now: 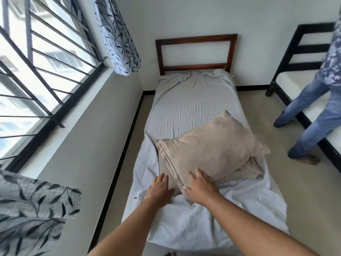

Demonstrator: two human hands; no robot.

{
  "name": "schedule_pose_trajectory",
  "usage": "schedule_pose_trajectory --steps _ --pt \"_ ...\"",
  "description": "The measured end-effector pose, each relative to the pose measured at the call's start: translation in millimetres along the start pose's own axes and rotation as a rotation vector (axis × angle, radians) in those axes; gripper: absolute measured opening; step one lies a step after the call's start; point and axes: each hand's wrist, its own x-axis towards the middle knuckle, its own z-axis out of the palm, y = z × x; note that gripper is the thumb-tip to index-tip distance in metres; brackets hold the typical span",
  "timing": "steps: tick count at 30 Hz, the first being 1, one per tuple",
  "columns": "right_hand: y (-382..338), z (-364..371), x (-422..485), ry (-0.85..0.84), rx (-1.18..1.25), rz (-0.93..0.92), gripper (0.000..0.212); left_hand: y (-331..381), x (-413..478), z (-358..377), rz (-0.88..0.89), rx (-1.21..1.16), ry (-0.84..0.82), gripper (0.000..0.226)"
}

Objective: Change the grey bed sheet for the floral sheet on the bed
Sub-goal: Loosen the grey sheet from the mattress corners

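Both hands are down at the foot end of the bed: the left hand (159, 189) lies flat, fingers straight, on the lower beige pillow (247, 169), and the right hand (200, 185) is spread wide on the near edge of the upper beige pillow (215, 145), neither gripping anything. The pillows sit stacked, towards the edge away from the window. Under them the grey bed sheet (193, 100) covers the mattress, rumpled at the head end by the wooden headboard (195, 38), loose at the foot. Beyond that far edge a person in jeans (311, 111) stands beside a second bed (293, 79); a leaf-print curtain (120, 37) hangs by the window
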Motion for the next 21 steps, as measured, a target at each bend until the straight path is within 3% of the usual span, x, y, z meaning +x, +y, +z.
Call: schedule_pose_trajectory --steps 13,21 --pt "-71.4 -1.2 40.3 -0.013 -0.009 0.050 0.068 -77.7 32.7 -28.0 0.023 -0.056 0.032 0.070" --pt "-67.9 -0.6 36.8 -0.016 -0.019 0.112 0.069 -74.6 41.3 -17.9 0.074 -0.051 -0.019 0.075"
